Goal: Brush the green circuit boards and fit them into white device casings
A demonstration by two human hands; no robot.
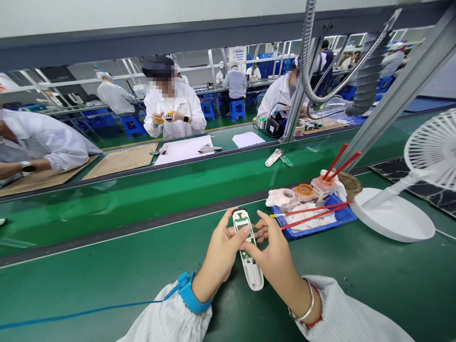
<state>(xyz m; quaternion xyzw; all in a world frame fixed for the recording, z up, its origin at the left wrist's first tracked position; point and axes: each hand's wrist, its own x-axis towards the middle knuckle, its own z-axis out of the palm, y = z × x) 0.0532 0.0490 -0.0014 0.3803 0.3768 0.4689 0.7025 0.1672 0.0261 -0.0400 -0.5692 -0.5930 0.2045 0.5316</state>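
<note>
Both my hands meet over a long white plastic housing [252, 268] with a green circuit board [245, 254] seated in its upper part. My left hand [219, 249] grips the housing's left side, and my right hand [272, 254] holds its right side, with the fingertips pressing over the board. The housing's far end stands just clear of the green workbench surface [338, 289], and my fingers hide part of the board. A blue strap [188, 293] circles my left wrist, and a metal bangle [302, 304] sits on my right.
A blue tray [313, 222] beside my hands holds white cloth, an orange ring, and red-handled brushes. A white fan [402, 211] stands to the right. Beyond a glass divider [142, 199], a white housing [273, 157] lies near a green board [287, 161], and co-workers in white sit farther away.
</note>
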